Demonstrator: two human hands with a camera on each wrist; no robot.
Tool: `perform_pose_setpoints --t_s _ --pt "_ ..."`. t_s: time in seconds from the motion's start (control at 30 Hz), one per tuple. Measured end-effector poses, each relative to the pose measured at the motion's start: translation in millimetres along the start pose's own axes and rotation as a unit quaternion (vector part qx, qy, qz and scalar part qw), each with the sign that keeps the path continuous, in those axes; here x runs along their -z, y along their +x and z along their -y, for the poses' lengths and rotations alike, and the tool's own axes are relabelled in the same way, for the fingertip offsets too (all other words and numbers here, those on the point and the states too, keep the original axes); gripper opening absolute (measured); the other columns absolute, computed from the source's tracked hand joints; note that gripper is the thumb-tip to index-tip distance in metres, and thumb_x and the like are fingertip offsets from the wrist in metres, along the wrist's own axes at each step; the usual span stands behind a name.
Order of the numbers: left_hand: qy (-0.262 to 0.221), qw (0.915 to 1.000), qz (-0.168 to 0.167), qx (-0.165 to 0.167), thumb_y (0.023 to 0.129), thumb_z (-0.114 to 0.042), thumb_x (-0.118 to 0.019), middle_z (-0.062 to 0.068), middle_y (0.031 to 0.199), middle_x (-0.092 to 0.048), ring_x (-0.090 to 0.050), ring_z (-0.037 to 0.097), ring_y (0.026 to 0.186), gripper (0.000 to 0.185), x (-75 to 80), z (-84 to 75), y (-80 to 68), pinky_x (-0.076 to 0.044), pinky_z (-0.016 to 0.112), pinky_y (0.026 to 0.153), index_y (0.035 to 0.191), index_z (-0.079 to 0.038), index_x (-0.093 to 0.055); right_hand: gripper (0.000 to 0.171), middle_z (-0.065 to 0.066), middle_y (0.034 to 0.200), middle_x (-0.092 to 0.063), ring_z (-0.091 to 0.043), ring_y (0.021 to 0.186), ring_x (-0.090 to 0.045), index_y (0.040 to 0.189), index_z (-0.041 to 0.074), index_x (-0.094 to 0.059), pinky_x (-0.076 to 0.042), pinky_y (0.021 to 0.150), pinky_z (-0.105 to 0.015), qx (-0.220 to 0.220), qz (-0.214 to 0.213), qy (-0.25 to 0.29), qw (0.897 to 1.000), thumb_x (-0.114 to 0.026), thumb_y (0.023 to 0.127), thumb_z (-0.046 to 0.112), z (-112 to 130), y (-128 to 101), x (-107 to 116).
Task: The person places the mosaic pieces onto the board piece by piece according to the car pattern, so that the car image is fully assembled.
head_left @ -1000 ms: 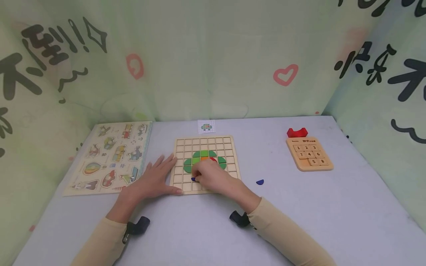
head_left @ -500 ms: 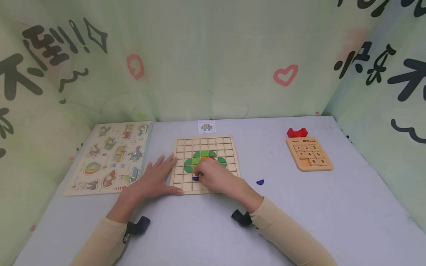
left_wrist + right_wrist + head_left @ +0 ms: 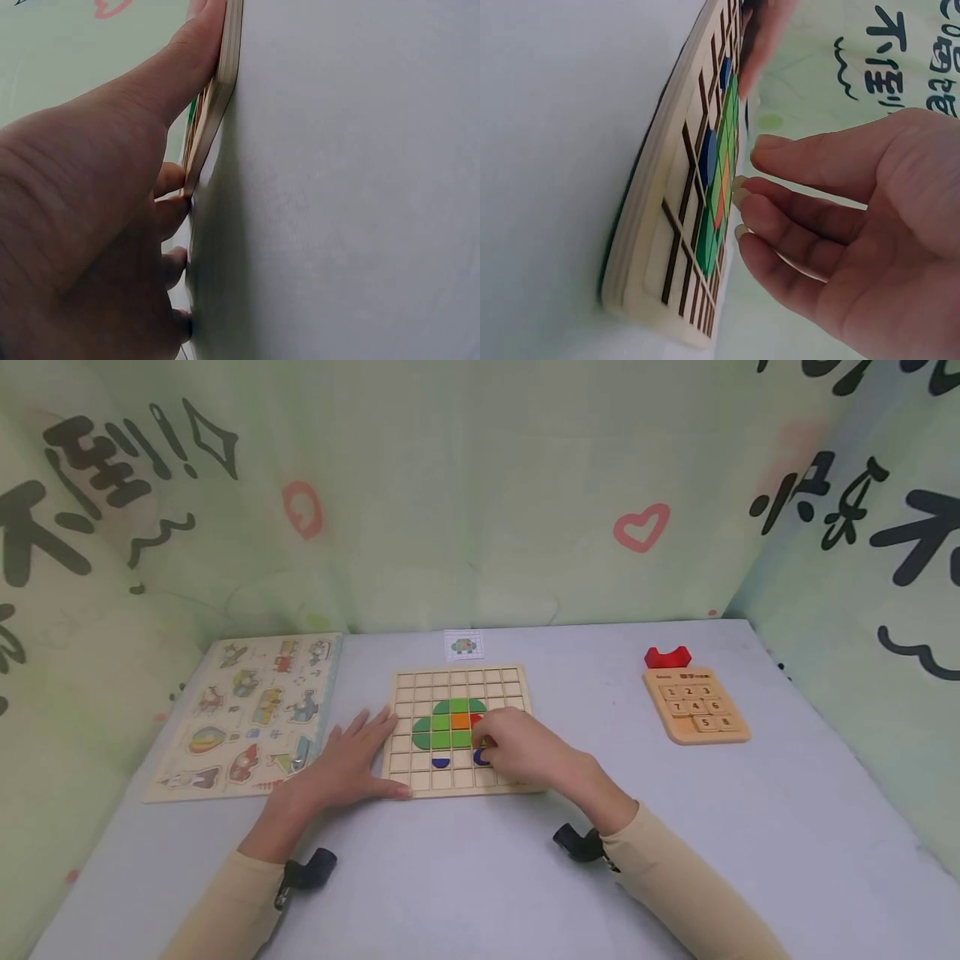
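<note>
A wooden grid board point(image 3: 407, 781) lies in front of me with coloured tiles set in its squares. Green tiles point(image 3: 440, 723) surround an orange tile point(image 3: 460, 721) and a partly hidden red one. Below them is a blue half-round tile point(image 3: 440, 763), with a second blue half-round tile point(image 3: 709, 157) farther right. My right hand point(image 3: 525, 747) hovers over this second tile; the right wrist view shows its bent fingertips apart, with nothing between them. My left hand point(image 3: 345, 766) lies spread at the board's left edge, thumb point(image 3: 184, 67) along the near left corner.
A picture puzzle board point(image 3: 247, 718) lies at the left, close to my left hand. Behind the grid board is a small pattern card point(image 3: 463, 645). A wooden number puzzle point(image 3: 696, 706) and a red piece point(image 3: 667, 657) lie at the right.
The blue half-round tile that lay on the table right of the board is now on the board, under my right hand. That hand has shifted right. My left hand stays put.
</note>
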State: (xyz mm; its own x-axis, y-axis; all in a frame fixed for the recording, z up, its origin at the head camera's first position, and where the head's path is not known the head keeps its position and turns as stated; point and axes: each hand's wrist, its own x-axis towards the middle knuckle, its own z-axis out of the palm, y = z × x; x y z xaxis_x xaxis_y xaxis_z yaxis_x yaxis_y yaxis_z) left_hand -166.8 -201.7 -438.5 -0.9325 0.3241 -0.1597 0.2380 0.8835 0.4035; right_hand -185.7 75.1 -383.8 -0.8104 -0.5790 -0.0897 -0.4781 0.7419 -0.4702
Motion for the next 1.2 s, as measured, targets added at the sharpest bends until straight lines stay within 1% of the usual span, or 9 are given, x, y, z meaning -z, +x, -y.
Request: perform_pose_setpoints --t_s 0.13,0.27,0.4,0.5,0.6,0.73,0.83,0.93,1.2 --pt "-0.001 1.0000 0.002 0.007 0.066 -0.075 -0.074 0.008 0.169 -0.013 -0.005 0.040 0.155 0.124 -1.1 0.6 -1.7 -0.006 0.071 0.119 0.160 -0.013 -0.021 0.016 0.002 0.093 -0.070 -0.015 0.085 -0.056 0.099 0.010 -0.077 -0.050 0.076 -0.028 -0.015 0.006 -0.004 1.000 -0.065 0.091 0.002 -9.6 -8.4 6.0" --pt "-0.003 0.9999 0.003 0.010 0.066 -0.076 -0.073 0.008 0.169 -0.013 -0.004 0.040 0.155 0.125 -2.5 0.7 -2.1 -0.006 0.070 0.120 0.160 -0.013 -0.020 0.019 0.001 0.095 -0.071 -0.017 0.084 -0.055 0.098 0.010 -0.076 -0.049 0.072 -0.027 -0.030 0.016 -0.001 0.999 -0.063 0.090 0.000 -24.0 -17.6 12.0" --pt "-0.005 0.9999 0.001 0.011 0.068 -0.073 -0.074 0.008 0.169 -0.013 -0.005 0.040 0.155 0.122 -0.8 -0.5 -3.3 -0.006 0.070 0.120 0.160 -0.013 -0.021 0.021 -0.001 0.092 -0.068 -0.017 0.081 -0.054 0.096 0.010 -0.076 -0.046 0.066 -0.025 -0.040 0.027 0.006 0.999 -0.061 0.087 -0.002 -41.1 -28.1 18.6" --pt "-0.003 1.0000 -0.002 0.009 0.068 -0.073 -0.074 0.008 0.169 -0.014 -0.005 0.041 0.155 0.122 0.4 -0.8 -3.7 -0.007 0.070 0.119 0.159 -0.013 -0.021 0.018 -0.002 0.086 -0.064 -0.017 0.078 -0.054 0.094 0.010 -0.074 -0.046 0.066 -0.026 -0.047 0.032 -0.003 0.998 -0.065 0.084 -0.002 -52.9 -37.2 25.0" --pt "-0.002 1.0000 -0.002 0.006 0.068 -0.074 -0.074 0.009 0.168 -0.014 -0.005 0.041 0.155 0.122 0.3 -0.4 -3.1 -0.007 0.071 0.119 0.159 -0.012 -0.021 0.017 -0.003 0.085 -0.063 -0.017 0.080 -0.053 0.094 0.009 -0.073 -0.047 0.069 -0.029 -0.058 0.038 -0.017 0.997 -0.069 0.082 -0.003 -63.3 -46.5 32.0" --pt "-0.001 1.0000 -0.002 0.004 0.069 -0.074 -0.073 0.009 0.168 -0.014 -0.005 0.041 0.155 0.121 -0.3 0.0 -2.6 -0.007 0.071 0.119 0.159 -0.012 -0.021 0.018 -0.003 0.084 -0.060 -0.018 0.082 -0.052 0.090 0.009 -0.069 -0.047 0.070 -0.030 -0.076 0.059 -0.034 0.995 -0.075 0.079 -0.003 -75.4 -55.4 39.9" --pt "-0.001 1.0000 -0.002 0.004 0.069 -0.073 -0.074 0.010 0.168 -0.014 -0.005 0.041 0.155 0.121 0.0 -0.5 -2.7 -0.006 0.071 0.119 0.159 -0.011 -0.021 0.019 -0.003 0.079 -0.057 -0.018 0.078 -0.051 0.084 0.010 -0.066 -0.046 0.066 -0.028 -0.087 0.080 -0.037 0.992 -0.078 0.076 -0.002 -82.1 -57.9 41.2" --pt "-0.002 1.0000 0.000 0.006 0.069 -0.073 -0.074 0.010 0.168 -0.014 -0.005 0.041 0.155 0.121 0.6 -1.6 -2.8 -0.006 0.071 0.119 0.159 -0.012 -0.021 0.021 -0.001 0.074 -0.056 -0.017 0.074 -0.051 0.079 0.011 -0.063 -0.044 0.062 -0.027 -0.092 0.090 -0.033 0.991 -0.080 0.076 -0.002 -86.3 -57.9 38.9" --pt "-0.003 1.0000 0.003 0.005 0.069 -0.073 -0.074 0.009 0.168 -0.014 -0.005 0.041 0.155 0.122 1.4 -1.7 -1.4 -0.006 0.071 0.119 0.159 -0.012 -0.021 0.021 0.000 0.070 -0.055 -0.016 0.071 -0.051 0.075 0.011 -0.061 -0.042 0.060 -0.027 -0.084 0.083 -0.031 0.992 -0.076 0.078 -0.004 -87.9 -55.7 33.2"
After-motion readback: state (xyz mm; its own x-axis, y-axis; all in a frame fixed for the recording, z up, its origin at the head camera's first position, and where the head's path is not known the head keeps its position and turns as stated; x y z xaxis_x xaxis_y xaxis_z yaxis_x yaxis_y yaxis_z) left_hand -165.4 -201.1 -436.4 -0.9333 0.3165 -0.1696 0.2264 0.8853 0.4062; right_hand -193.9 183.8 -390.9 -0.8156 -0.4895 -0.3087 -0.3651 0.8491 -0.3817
